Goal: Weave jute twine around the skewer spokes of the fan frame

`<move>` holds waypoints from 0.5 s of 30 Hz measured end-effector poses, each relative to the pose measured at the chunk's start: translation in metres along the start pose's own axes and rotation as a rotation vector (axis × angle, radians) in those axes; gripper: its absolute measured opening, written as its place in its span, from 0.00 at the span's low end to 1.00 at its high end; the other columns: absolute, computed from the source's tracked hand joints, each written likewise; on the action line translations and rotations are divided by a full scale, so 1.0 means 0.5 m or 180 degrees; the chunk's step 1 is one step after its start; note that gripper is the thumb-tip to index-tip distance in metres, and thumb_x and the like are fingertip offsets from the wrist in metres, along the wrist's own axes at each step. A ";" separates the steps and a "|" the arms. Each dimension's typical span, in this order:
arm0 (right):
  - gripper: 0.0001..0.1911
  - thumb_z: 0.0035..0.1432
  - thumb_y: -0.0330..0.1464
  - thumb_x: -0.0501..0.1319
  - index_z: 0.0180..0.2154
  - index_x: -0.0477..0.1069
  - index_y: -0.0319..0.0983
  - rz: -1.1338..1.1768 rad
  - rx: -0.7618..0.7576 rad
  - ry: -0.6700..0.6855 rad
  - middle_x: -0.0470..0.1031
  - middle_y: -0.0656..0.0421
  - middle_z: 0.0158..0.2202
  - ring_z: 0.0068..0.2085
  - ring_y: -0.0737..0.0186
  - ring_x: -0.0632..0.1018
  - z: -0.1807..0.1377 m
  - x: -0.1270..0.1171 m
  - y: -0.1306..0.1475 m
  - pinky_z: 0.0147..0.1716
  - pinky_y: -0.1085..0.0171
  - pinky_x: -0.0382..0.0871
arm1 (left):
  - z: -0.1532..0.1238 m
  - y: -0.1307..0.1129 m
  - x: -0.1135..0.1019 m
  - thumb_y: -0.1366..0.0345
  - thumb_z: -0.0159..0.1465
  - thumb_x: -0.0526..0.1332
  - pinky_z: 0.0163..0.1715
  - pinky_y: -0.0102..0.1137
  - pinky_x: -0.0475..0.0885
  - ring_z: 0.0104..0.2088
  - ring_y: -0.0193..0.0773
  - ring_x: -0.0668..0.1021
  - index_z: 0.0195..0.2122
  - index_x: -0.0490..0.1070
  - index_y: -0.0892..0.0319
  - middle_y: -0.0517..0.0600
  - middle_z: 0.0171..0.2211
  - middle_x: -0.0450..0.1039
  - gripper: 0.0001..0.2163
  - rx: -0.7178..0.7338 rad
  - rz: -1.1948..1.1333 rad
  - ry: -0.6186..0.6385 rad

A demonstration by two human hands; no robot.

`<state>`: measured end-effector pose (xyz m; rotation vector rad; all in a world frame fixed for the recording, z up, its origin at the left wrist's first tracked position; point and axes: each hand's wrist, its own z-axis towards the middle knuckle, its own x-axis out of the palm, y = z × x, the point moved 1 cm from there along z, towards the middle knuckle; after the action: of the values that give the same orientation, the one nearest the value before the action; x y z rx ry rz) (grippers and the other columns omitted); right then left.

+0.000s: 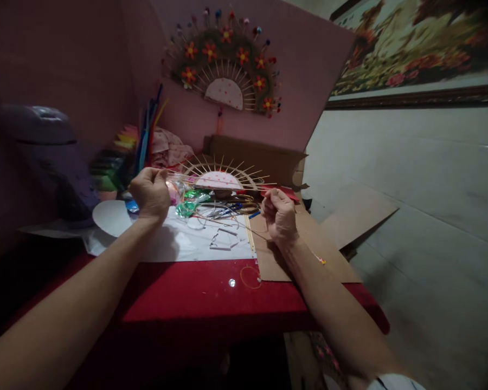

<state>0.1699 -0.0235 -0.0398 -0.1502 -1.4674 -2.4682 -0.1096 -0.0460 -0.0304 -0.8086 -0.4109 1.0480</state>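
My left hand (pixel 149 192) is closed around one end of a thin bundle of bamboo sticks (pixel 215 180) held level above the table. My right hand (pixel 279 215) is closed in a pinch near the other end, with a fine wire or thread trailing from it. Just behind the sticks stands a half-round fan frame (pixel 218 179) with a dotted pink centre and radiating sticks. Scissors and green ribbon (pixel 193 201) lie under the sticks on white paper (pixel 195 244).
A red cloth (pixel 195 295) covers the table. Brown cardboard (pixel 309 238) lies at the right. A finished fan decoration with red flowers (pixel 225 65) hangs on a pink board. A dark rounded appliance (pixel 44 157) sits at left, with coloured craft supplies (pixel 142 135) beside it. A framed picture (pixel 418 49) hangs on the right wall.
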 end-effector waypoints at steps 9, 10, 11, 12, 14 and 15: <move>0.15 0.55 0.44 0.59 0.27 0.71 0.39 -0.1202 -0.0735 0.0606 0.67 0.61 0.23 0.25 0.67 0.67 -0.035 0.030 -0.024 0.25 0.67 0.60 | -0.072 -0.070 0.005 0.70 0.56 0.58 0.39 0.36 0.70 0.44 0.42 0.74 0.39 0.75 0.58 0.54 0.45 0.73 0.11 0.1161 -0.0194 0.0774; 0.14 0.56 0.42 0.59 0.28 0.72 0.39 -0.1296 -0.0773 0.0781 0.69 0.61 0.24 0.27 0.67 0.68 -0.042 0.036 -0.029 0.27 0.67 0.61 | -0.094 -0.085 0.012 0.68 0.57 0.59 0.36 0.34 0.71 0.40 0.40 0.75 0.40 0.75 0.58 0.53 0.43 0.74 0.11 0.1129 -0.0586 0.1209; 0.13 0.56 0.41 0.59 0.28 0.72 0.39 -0.1354 -0.0811 0.0882 0.69 0.61 0.24 0.27 0.66 0.68 -0.047 0.041 -0.033 0.28 0.67 0.61 | -0.117 -0.097 0.020 0.65 0.57 0.59 0.30 0.32 0.71 0.34 0.38 0.76 0.41 0.74 0.58 0.52 0.39 0.76 0.11 0.0935 -0.0900 0.1841; 0.13 0.57 0.41 0.59 0.28 0.72 0.39 -0.1415 -0.0838 0.0938 0.69 0.61 0.24 0.27 0.66 0.68 -0.051 0.043 -0.035 0.28 0.67 0.61 | -0.138 -0.107 0.028 0.62 0.57 0.59 0.24 0.30 0.70 0.27 0.35 0.75 0.42 0.74 0.59 0.52 0.35 0.77 0.13 0.0700 -0.1129 0.2600; 0.13 0.57 0.40 0.58 0.27 0.71 0.39 -0.1526 -0.0845 0.0919 0.67 0.62 0.22 0.26 0.67 0.67 -0.053 0.043 -0.034 0.27 0.67 0.61 | -0.165 -0.114 0.039 0.61 0.55 0.61 0.16 0.27 0.64 0.18 0.32 0.70 0.40 0.75 0.61 0.47 0.21 0.73 0.13 0.0284 -0.1241 0.3478; 0.13 0.57 0.40 0.58 0.26 0.70 0.39 -0.1544 -0.0833 0.0863 0.67 0.62 0.22 0.25 0.67 0.67 -0.052 0.041 -0.031 0.27 0.67 0.60 | -0.166 -0.111 0.042 0.61 0.55 0.61 0.14 0.26 0.62 0.15 0.30 0.67 0.32 0.76 0.61 0.45 0.16 0.68 0.09 0.0240 -0.1185 0.3470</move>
<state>0.1472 -0.0429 -0.0611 0.5328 -1.1654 -2.9030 -0.0123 -0.0741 -0.0440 -1.0577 0.4003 0.1779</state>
